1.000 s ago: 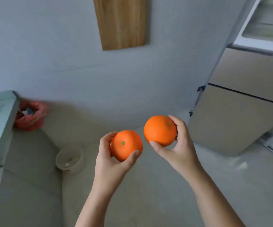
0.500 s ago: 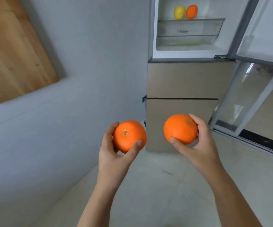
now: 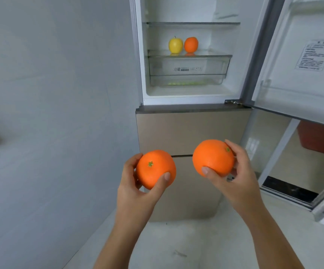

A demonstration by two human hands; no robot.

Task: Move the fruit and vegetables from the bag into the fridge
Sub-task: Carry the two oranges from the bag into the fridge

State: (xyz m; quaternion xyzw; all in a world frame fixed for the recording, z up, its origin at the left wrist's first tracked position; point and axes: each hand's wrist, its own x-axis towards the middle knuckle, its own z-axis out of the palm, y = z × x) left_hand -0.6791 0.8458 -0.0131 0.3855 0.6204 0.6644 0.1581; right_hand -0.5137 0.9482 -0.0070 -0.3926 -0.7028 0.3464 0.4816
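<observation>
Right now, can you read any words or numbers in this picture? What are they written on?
"冷藏" on the clear plastic fridge drawer; the smaller marks beside it are too blurred to read.
White printed sticker on the open fridge door: lines of text, all too small to read.
Nothing is written on the two round oranges held in the left hand and right hand, or on the fruit on the shelf.

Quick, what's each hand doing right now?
Left hand: closed on an orange.
Right hand: closed on another orange.
</observation>
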